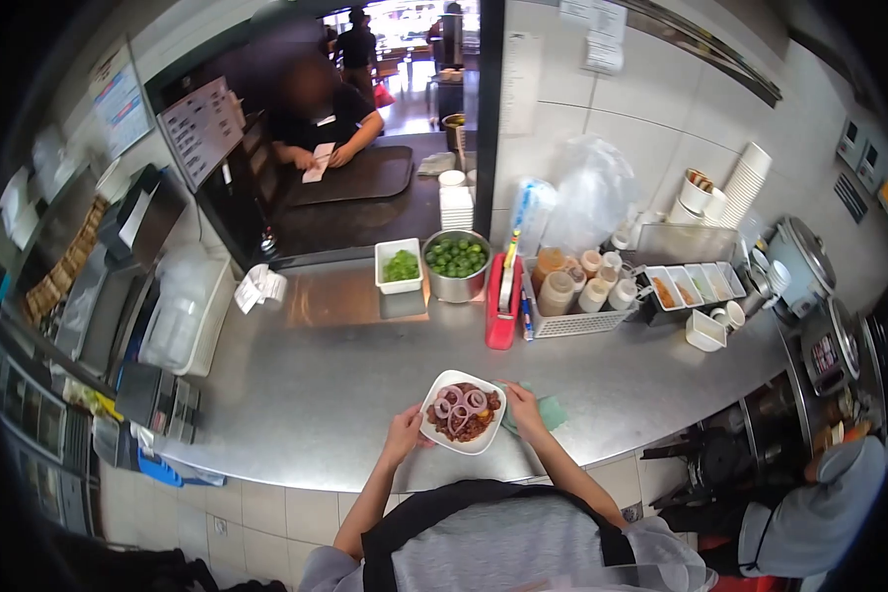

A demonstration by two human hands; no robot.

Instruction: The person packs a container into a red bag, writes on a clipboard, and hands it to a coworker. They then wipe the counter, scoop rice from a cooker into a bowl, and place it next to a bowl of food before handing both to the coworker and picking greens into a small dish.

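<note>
A white square bowl (474, 444) holds chopped dark meat topped with onion rings (460, 407), over the front edge of the steel counter. My left hand (403, 434) grips the bowl's left side. At its right side is my right hand (525, 409), closed, its fingers at the rim and next to a green cloth (553, 412). Behind the bowl stand a white tub of green leaves (400, 266), a steel pot of green vegetables (457, 259) and a red tape dispenser (502, 316).
A basket of sauce bottles (572, 324) and a tray of toppings (691, 288) stand at the back right. Beyond the hatch a person holds paper over a dark tray (365, 183). Another person (819, 503) is at the lower right. A blue-white receipt (260, 288) lies back left.
</note>
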